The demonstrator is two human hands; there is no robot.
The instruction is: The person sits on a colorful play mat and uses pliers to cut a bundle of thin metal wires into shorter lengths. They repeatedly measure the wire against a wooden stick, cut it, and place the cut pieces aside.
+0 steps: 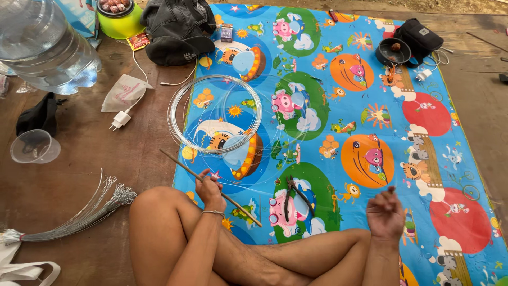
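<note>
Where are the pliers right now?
In the head view, the pliers lie on the colourful play mat, low and near centre, between the left hand holding a thin stick and the raised right hand.

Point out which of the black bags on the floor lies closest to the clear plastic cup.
The small black pouch on the bare floor at far left, just above the clear plastic cup. The black backpack and the black zip pouch lie much farther right.
</note>
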